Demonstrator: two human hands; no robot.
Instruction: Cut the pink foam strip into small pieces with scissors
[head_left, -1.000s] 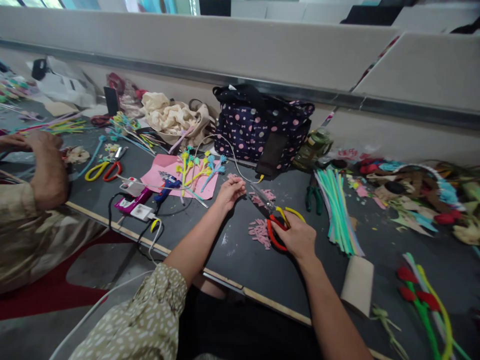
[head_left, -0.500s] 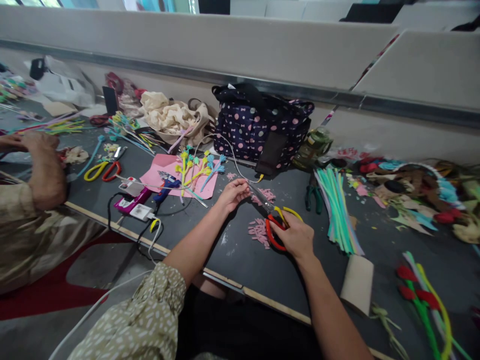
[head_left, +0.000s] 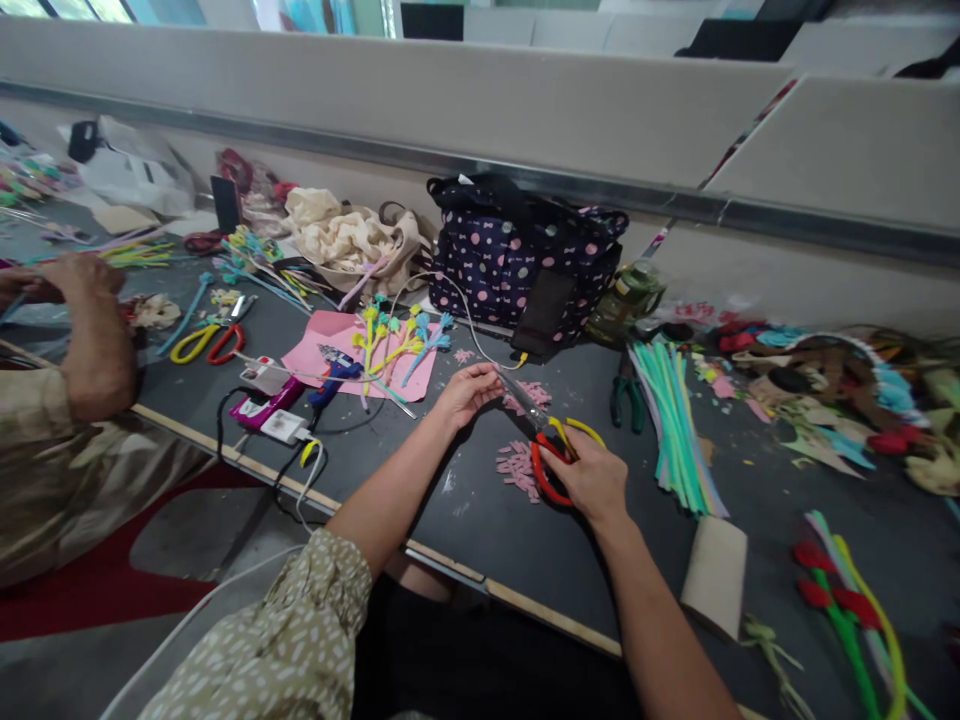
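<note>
My right hand [head_left: 596,475] grips the red and yellow handles of a pair of scissors [head_left: 534,408], whose blades point away to the left. At the blade tips, my left hand [head_left: 471,395] has thumb and forefinger pinched together; whatever they hold is too small to make out. Beneath and behind the blades lies one heap of small pink cut pieces [head_left: 531,395]. Another heap of pink pieces [head_left: 517,472] is on the dark table just left of the handles. A few pink bits [head_left: 463,355] are scattered beyond my left hand.
A pink sheet [head_left: 304,350] bears coloured fuzzy stems and a blue glue gun [head_left: 330,382], beside a power strip [head_left: 274,415]. Behind stands a patterned bag [head_left: 480,255] with a phone [head_left: 544,310]. Pliers [head_left: 626,395] and green fuzzy stems [head_left: 679,430] lie right. A co-worker's arm [head_left: 97,330] rests left.
The view has tilted up slightly, so things appear a little lower. My left fingers have shifted very slightly at the blade tips; my right hand keeps its grip on the scissors.
</note>
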